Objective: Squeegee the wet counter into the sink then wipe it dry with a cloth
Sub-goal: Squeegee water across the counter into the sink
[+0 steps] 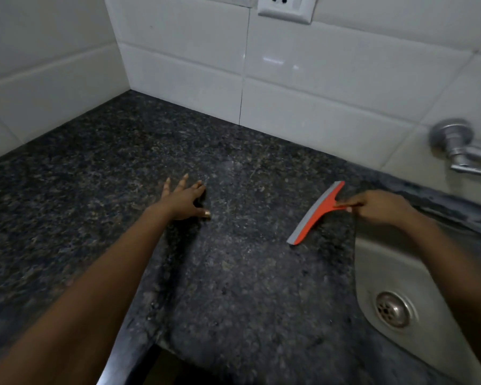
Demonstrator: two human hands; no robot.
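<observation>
Head view, orange squeegee (317,213), grey blade, on counter (122,176)

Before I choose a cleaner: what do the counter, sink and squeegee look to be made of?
Counter: dark speckled stone, probably polished granite, going by the flecks and dull sheen. Sink: likely brushed stainless steel, grey and matte, with a metal drain. Squeegee, held in the right hand: orange plastic body with a grey blade, probably rubber.
</observation>
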